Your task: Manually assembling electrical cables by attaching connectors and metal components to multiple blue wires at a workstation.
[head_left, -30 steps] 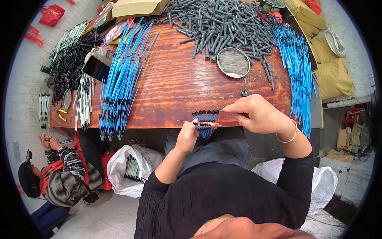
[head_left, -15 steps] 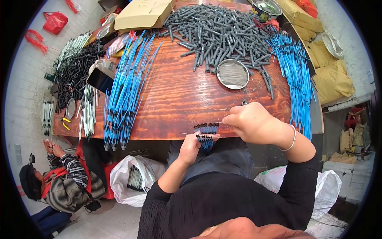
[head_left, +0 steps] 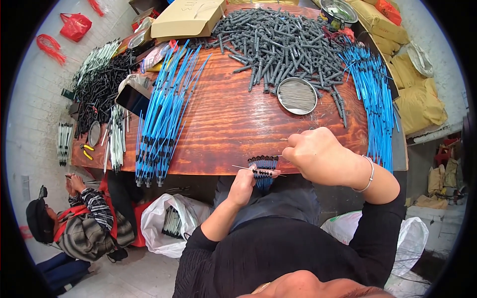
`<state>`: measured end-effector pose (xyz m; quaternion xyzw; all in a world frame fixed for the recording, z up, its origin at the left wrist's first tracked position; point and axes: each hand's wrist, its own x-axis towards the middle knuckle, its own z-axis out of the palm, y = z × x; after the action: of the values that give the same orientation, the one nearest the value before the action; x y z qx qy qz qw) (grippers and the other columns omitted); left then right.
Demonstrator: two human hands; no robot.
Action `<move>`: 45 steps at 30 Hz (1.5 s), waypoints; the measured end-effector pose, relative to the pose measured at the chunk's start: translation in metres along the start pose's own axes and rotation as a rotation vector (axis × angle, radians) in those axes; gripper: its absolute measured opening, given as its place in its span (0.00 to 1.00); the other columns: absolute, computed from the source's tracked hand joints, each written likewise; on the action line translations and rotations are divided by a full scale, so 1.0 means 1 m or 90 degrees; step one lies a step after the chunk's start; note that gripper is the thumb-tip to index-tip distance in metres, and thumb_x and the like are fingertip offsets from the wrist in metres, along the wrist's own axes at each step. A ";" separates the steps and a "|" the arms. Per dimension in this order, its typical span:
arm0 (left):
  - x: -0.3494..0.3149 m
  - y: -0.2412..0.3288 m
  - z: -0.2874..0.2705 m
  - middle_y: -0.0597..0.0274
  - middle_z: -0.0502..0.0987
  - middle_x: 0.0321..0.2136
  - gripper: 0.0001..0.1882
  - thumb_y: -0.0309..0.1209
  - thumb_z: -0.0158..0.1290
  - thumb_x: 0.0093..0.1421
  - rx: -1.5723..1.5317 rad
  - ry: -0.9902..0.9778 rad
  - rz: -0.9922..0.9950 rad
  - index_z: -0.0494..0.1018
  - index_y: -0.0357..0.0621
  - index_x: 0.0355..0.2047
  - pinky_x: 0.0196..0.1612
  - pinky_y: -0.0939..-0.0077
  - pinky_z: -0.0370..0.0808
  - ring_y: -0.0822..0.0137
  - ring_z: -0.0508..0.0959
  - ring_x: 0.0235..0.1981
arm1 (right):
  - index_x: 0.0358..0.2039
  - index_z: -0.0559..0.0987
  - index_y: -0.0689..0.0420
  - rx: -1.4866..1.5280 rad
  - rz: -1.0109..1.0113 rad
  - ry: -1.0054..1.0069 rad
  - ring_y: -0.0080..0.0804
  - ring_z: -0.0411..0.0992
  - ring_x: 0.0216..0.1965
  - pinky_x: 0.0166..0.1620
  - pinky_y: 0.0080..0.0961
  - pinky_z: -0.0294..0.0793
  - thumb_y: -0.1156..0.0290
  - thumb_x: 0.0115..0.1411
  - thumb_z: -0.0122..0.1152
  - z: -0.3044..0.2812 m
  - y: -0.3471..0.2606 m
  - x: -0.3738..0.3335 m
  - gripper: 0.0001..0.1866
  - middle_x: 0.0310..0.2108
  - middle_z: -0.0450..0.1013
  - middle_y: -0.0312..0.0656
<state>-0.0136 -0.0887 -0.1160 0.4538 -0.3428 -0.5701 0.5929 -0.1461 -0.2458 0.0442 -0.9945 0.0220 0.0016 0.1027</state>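
My left hand is closed on a fanned row of blue rods with black ends, held at the table's front edge above my lap. A thin metal pin lies crosswise over the row near my left fingertips. My right hand, with a bracelet at the wrist, is pinched on another thin metal pin whose tip reaches the right end of the row. Its fingertips are partly hidden by the back of the hand. Beyond stands a round dish full of similar pins.
Grey plastic parts are heaped at the back. Bundled blue rods lie left; more blue rods lie right. A cardboard box, a phone and yellow-handled pliers are on the table. A co-worker sits left.
The whole view has shifted slightly. My two hands keep nearly the same pose around the blue row, the right still pinching its pin. The co-worker's hands have shifted a little.
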 end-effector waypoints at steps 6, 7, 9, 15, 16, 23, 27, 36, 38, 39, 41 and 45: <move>-0.002 0.002 0.002 0.42 0.75 0.41 0.27 0.36 0.28 0.62 -0.043 -0.003 -0.001 0.72 0.24 0.40 0.53 0.66 0.66 0.55 0.74 0.46 | 0.23 0.73 0.59 0.065 0.018 -0.008 0.44 0.72 0.25 0.27 0.37 0.71 0.76 0.43 0.57 0.001 0.000 0.002 0.04 0.21 0.68 0.44; -0.002 0.003 0.003 0.42 0.75 0.41 0.28 0.37 0.27 0.63 -0.050 -0.004 -0.004 0.72 0.24 0.40 0.53 0.65 0.66 0.55 0.74 0.46 | 0.23 0.72 0.60 0.091 0.027 -0.012 0.44 0.72 0.25 0.27 0.37 0.71 0.76 0.44 0.56 0.003 0.001 0.002 0.04 0.21 0.69 0.44; -0.003 0.002 0.004 0.42 0.75 0.40 0.28 0.38 0.27 0.64 -0.059 -0.003 -0.007 0.72 0.24 0.40 0.53 0.65 0.66 0.55 0.74 0.47 | 0.23 0.73 0.59 0.125 0.041 -0.002 0.45 0.72 0.26 0.29 0.38 0.71 0.75 0.45 0.57 0.010 0.002 0.002 0.04 0.21 0.70 0.45; -0.001 -0.003 0.000 0.56 0.78 0.39 0.29 0.39 0.26 0.63 0.001 0.014 -0.006 0.76 0.33 0.39 0.35 0.82 0.66 0.74 0.73 0.32 | 0.27 0.76 0.60 0.278 0.077 0.082 0.47 0.73 0.29 0.33 0.39 0.72 0.74 0.47 0.57 0.030 0.008 0.002 0.05 0.23 0.72 0.48; -0.001 -0.002 0.000 0.54 0.78 0.39 0.29 0.38 0.26 0.63 -0.003 0.009 -0.009 0.75 0.31 0.40 0.39 0.81 0.69 0.71 0.75 0.36 | 0.27 0.76 0.60 0.279 0.076 0.083 0.47 0.73 0.29 0.33 0.39 0.72 0.74 0.47 0.57 0.032 0.009 0.001 0.05 0.23 0.72 0.48; -0.002 0.009 0.007 0.44 0.76 0.41 0.29 0.38 0.26 0.65 -0.096 0.010 -0.024 0.72 0.25 0.41 0.53 0.67 0.66 0.56 0.74 0.45 | 0.33 0.77 0.58 0.269 0.039 0.076 0.48 0.73 0.30 0.34 0.40 0.72 0.75 0.46 0.56 0.029 0.009 0.001 0.11 0.25 0.73 0.49; -0.001 0.008 0.007 0.41 0.75 0.41 0.30 0.40 0.26 0.67 -0.078 -0.002 -0.012 0.71 0.24 0.40 0.54 0.63 0.66 0.53 0.74 0.46 | 0.34 0.77 0.58 0.214 0.034 0.034 0.48 0.73 0.30 0.34 0.40 0.72 0.75 0.46 0.57 0.021 0.005 0.004 0.12 0.25 0.73 0.48; 0.000 0.008 0.002 0.42 0.76 0.40 0.29 0.40 0.27 0.66 -0.038 -0.031 -0.019 0.71 0.24 0.40 0.54 0.64 0.66 0.54 0.74 0.46 | 0.31 0.78 0.59 0.334 0.039 0.094 0.47 0.74 0.30 0.34 0.37 0.73 0.77 0.45 0.55 0.027 0.007 0.007 0.10 0.26 0.74 0.49; -0.001 0.007 0.002 0.42 0.76 0.40 0.29 0.40 0.27 0.66 -0.045 -0.018 -0.028 0.72 0.24 0.39 0.53 0.64 0.66 0.54 0.74 0.46 | 0.30 0.78 0.60 0.359 0.040 0.075 0.46 0.74 0.31 0.35 0.37 0.73 0.78 0.45 0.55 0.024 0.009 0.009 0.10 0.27 0.75 0.49; -0.002 0.006 0.002 0.43 0.76 0.39 0.29 0.40 0.27 0.66 -0.052 -0.006 -0.039 0.72 0.24 0.39 0.53 0.64 0.66 0.54 0.74 0.46 | 0.30 0.78 0.60 0.372 0.042 0.065 0.46 0.74 0.31 0.35 0.36 0.73 0.78 0.45 0.54 0.023 0.010 0.009 0.10 0.27 0.75 0.49; -0.002 0.005 0.002 0.43 0.76 0.39 0.29 0.40 0.27 0.66 -0.060 0.006 -0.050 0.72 0.24 0.39 0.53 0.64 0.66 0.54 0.74 0.46 | 0.30 0.78 0.60 0.371 0.035 0.083 0.46 0.74 0.31 0.35 0.37 0.73 0.78 0.45 0.54 0.026 0.010 0.011 0.09 0.27 0.75 0.49; -0.002 0.007 0.001 0.43 0.76 0.39 0.29 0.40 0.27 0.66 -0.046 -0.002 -0.029 0.73 0.25 0.38 0.53 0.64 0.66 0.55 0.74 0.46 | 0.29 0.78 0.60 0.358 0.023 0.112 0.47 0.74 0.30 0.35 0.37 0.73 0.78 0.45 0.55 0.028 0.008 0.012 0.09 0.26 0.74 0.49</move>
<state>-0.0127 -0.0873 -0.1091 0.4387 -0.3125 -0.5961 0.5954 -0.1347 -0.2479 0.0151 -0.9226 0.0483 -0.0892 0.3721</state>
